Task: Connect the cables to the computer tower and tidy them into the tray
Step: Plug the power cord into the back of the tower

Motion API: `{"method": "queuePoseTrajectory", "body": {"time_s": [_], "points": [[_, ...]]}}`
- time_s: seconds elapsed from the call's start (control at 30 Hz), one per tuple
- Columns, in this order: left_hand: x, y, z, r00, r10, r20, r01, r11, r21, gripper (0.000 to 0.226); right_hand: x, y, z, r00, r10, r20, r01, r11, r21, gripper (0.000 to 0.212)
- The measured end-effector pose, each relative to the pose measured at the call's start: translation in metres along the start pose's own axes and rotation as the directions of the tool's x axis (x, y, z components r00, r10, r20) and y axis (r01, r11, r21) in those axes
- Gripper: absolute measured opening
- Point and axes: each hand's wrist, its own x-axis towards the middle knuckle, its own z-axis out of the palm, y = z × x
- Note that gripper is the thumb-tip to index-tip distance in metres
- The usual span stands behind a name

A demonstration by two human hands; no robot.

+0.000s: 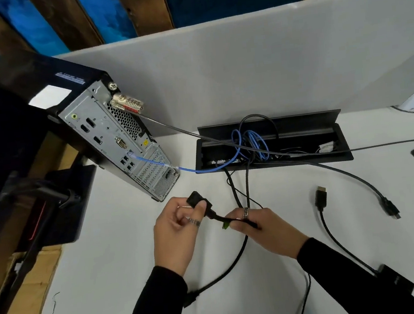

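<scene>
So only the blue network cable [155, 162] is plugged into the tower [111, 131], left hand [175, 234] grips the power plug [197, 199], right hand [264, 225] pinches its cord [227, 262], and the HDMI cable [320, 197] at 3 o'clock lies loose on the bench [125, 267].

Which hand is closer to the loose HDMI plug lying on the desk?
Right. The right hand sits just left of the HDMI plug; the left hand is farther left, gripping a black plug.

Even soft light, edges warped (wide-angle)

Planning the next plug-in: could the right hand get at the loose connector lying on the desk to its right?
Probably yes, once freed. The loose connector lies uncovered on the white desk, nothing between, but the right hand is pinching the black cable.
</scene>
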Motion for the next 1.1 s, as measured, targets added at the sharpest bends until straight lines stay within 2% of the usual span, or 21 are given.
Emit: {"method": "queuePoseTrajectory", "body": {"time_s": [0.17, 0.3, 0.47, 0.7, 0.9, 1.1], "points": [[0.009, -0.005, 0.006, 0.994, -0.105, -0.027, 0.104, 0.994, -0.027, 0.021, 0.005, 0.002, -0.007, 0.996, 0.036, 0.076, -0.033, 0.998, -0.044, 0.018], [0.020, -0.005, 0.011, 0.990, -0.134, -0.036, 0.134, 0.991, -0.008, 0.024, 0.015, -0.004, -0.007, 0.995, 0.020, 0.100, 0.001, 0.979, -0.204, 0.017], [0.036, -0.017, 0.014, 0.989, -0.128, -0.072, 0.131, 0.991, 0.036, 0.021, 0.033, -0.016, 0.006, 0.999, -0.030, 0.025, 0.036, 0.940, -0.339, 0.029], [0.051, -0.036, 0.013, 0.973, -0.180, -0.144, 0.187, 0.982, 0.033, 0.019, 0.061, -0.020, 0.028, 0.997, -0.002, -0.082, -0.028, 0.930, -0.366, 0.027], [0.064, -0.044, 0.006, 0.977, -0.161, -0.142, 0.166, 0.986, 0.023, 0.019, 0.076, -0.009, 0.044, 0.974, -0.176, -0.144, 0.049, 0.780, -0.624, 0.029], [0.076, -0.059, 0.005, 0.978, -0.148, -0.149, 0.147, 0.989, -0.018, 0.018, 0.091, -0.004, 0.040, 0.972, -0.201, -0.125, 0.044, 0.669, -0.742, 0.035]]}}
